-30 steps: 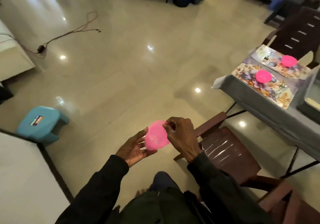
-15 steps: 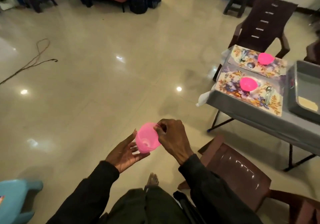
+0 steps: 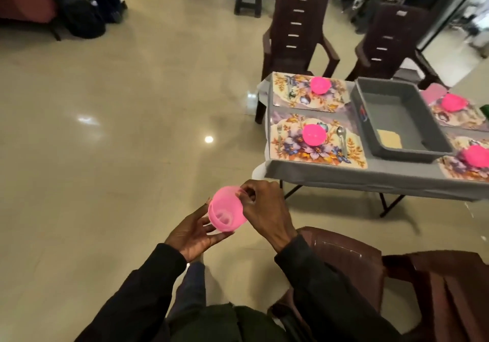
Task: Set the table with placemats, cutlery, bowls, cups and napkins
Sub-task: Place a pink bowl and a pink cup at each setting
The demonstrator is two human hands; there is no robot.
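Note:
I hold a pink plastic cup (image 3: 227, 210) in front of me, above the floor. My right hand (image 3: 264, 212) pinches its rim with curled fingers. My left hand (image 3: 195, 231) cups it from below, fingers loosely spread around it. Ahead to the right stands a grey-clothed table (image 3: 344, 176) with several floral placemats (image 3: 315, 143). Each visible mat carries a pink bowl (image 3: 313, 134); the near left mat also has a fork (image 3: 279, 136) and a spoon (image 3: 341, 136).
A grey plastic tub (image 3: 397, 119) with a yellow cloth inside sits mid-table. Two dark brown chairs (image 3: 297, 31) stand behind the table, another brown chair (image 3: 352, 262) is right beside me. Open tiled floor lies to the left; bags rest at the far left.
My view has swung right and closer to the table, which now shows more mats and the tub. Both hands keep the same hold on the cup.

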